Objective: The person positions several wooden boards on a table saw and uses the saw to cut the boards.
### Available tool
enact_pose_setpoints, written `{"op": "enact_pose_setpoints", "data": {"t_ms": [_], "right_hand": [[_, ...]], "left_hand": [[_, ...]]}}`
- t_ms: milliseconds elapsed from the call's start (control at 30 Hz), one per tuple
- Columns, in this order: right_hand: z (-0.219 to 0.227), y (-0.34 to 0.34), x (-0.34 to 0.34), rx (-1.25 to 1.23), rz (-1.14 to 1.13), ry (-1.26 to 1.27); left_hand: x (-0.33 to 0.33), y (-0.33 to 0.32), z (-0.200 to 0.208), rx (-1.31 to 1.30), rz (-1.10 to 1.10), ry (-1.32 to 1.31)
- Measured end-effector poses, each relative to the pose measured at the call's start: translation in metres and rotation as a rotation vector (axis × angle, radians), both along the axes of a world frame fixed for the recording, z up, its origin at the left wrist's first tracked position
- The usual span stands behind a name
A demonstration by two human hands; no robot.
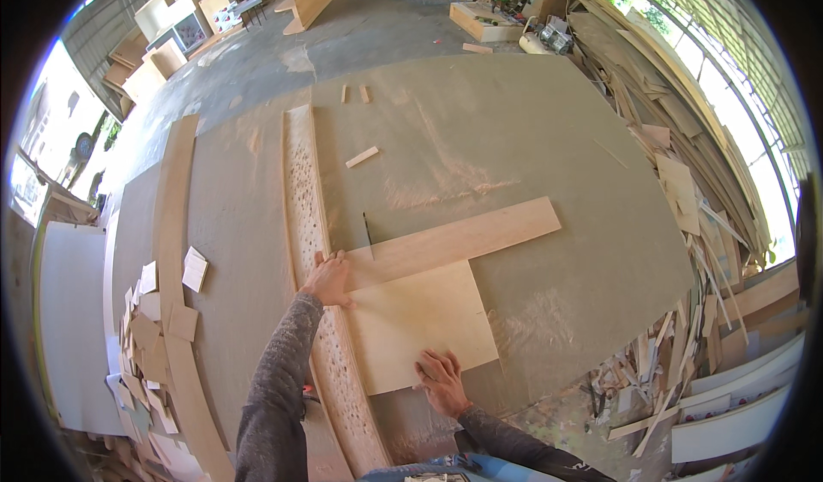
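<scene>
Near the workbench's [531,139] front edge, my flat, open left hand [329,278] and right hand [441,381] press the square board [420,319], gripping nothing; it lies between them.

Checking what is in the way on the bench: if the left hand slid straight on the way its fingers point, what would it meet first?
The left hand points up the bench. Just ahead lies the long plank, whose left end it likely meets first; the dark pencil-like stick lies just beyond.

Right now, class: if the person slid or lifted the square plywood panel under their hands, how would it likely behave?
The square plywood panel looks thin and flat, so probably light and slightly flexible. It lies on a dusty worktable, so it would likely slide easily. Flat under the left hand and right hand, it can't roll.
</scene>
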State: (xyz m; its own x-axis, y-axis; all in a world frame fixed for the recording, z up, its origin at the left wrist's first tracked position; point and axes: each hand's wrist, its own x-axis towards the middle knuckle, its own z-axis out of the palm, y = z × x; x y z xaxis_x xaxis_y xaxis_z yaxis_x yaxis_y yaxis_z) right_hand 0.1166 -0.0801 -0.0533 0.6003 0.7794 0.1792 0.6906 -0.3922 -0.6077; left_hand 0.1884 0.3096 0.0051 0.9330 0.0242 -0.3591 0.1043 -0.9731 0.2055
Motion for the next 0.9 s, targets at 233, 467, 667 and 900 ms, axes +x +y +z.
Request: {"op": "enact_pose_setpoints", "data": {"t_ms": [233, 467, 667, 900], "right_hand": [[-0.004, 0.014, 0.014, -0.004, 0.003, 0.007], [-0.007, 0.026, 0.028, 0.009, 0.003, 0.006], [-0.007, 0.035, 0.036, 0.015, 0.008, 0.006], [-0.005, 0.042, 0.043, 0.004, 0.006, -0.025]], "left_hand": [[0.016, 0.013, -0.003, 0.030, -0.004, -0.063], [0.033, 0.024, -0.004, 0.034, 0.019, -0.006], [0.038, 0.042, -0.023, 0.015, 0.004, -0.081], [0.052, 0.049, -0.018, 0.022, 0.001, -0.062]]}}
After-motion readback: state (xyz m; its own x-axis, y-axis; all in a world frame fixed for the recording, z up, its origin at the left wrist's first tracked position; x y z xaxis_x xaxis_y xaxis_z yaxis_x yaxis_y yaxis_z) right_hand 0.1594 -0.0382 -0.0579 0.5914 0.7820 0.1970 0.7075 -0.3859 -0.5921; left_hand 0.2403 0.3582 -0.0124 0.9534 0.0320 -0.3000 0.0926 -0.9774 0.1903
